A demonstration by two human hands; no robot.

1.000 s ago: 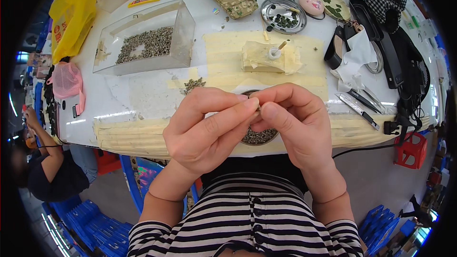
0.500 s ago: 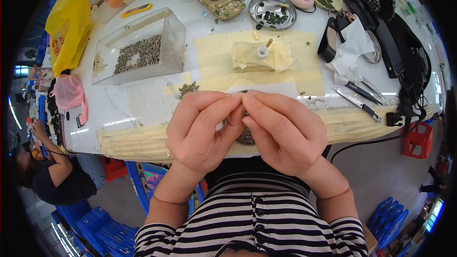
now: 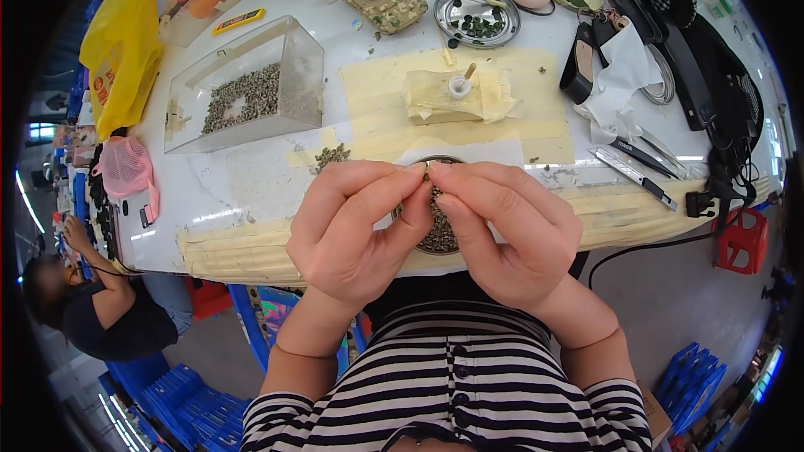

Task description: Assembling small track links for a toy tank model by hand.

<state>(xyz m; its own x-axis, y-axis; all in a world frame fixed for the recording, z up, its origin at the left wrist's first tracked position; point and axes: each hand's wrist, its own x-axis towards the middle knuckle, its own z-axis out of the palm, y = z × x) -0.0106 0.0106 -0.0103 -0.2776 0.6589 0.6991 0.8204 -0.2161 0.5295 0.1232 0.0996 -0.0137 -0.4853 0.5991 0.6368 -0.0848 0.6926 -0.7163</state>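
Observation:
My left hand (image 3: 356, 230) and my right hand (image 3: 511, 230) meet fingertip to fingertip above a round dish (image 3: 439, 238) full of small metallic parts. Both hands are closed in a pinch, and whatever sits between the fingertips is too small to name. Just behind the dish lies a sheet of white paper (image 3: 494, 153). Farther back stands a block wrapped in yellowish tape (image 3: 440, 109), with a little white cup (image 3: 459, 87) and a short stick in it. A small heap of the metallic parts (image 3: 332, 156) lies left of my fingers.
A clear box (image 3: 301, 75) of small parts stands at the left. Behind are a camouflage-patterned shell (image 3: 381, 2) and a metal plate (image 3: 477, 33) of dark green pieces. A utility knife (image 3: 632, 176) and tweezers (image 3: 645, 157) lie at right. Another person (image 3: 109, 301) sits at far left.
My fingertips have parted slightly and my right hand has shifted a little to the right, so more of the dish shows. The whole view has moved slightly.

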